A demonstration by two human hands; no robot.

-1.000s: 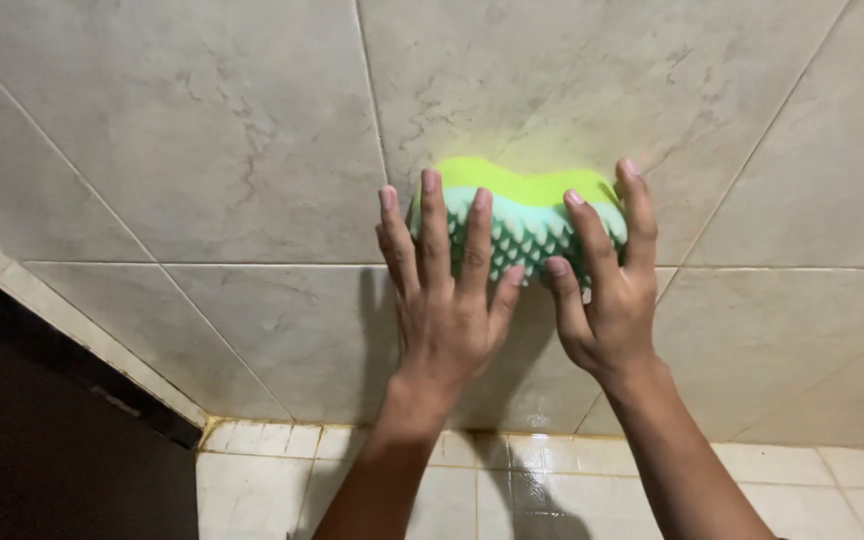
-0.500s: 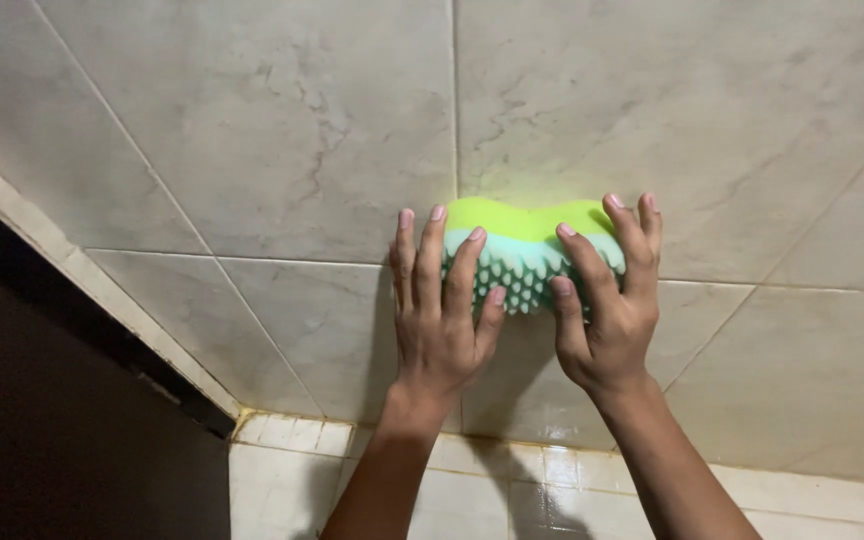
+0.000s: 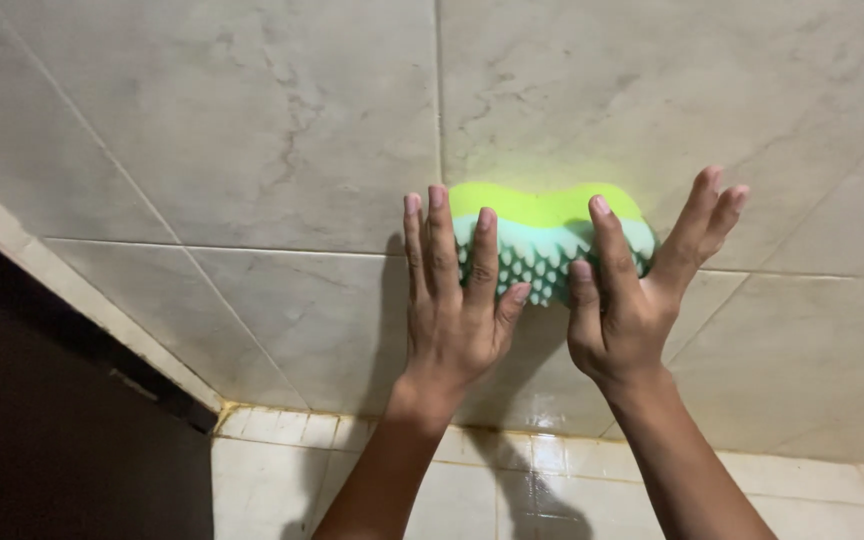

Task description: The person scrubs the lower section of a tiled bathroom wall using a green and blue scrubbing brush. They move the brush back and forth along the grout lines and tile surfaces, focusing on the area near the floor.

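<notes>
Soft, light green scrub sponge (image 3: pixel 542 235) pressed flat against tiled wall (image 3: pixel 252 150) under left hand (image 3: pixel 457 300) and right hand (image 3: pixel 632 290), fingers spread, best held at both ends.

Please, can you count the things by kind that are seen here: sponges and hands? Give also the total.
Sponge, green and yellow, pressed on the tiled wall: 1
Hands, left hand and right hand, both on the sponge: 2
Total: 3

L hand (image 3: pixel 457 300) + R hand (image 3: pixel 627 290) side by side, fingers splayed, arms outstretched.
</notes>
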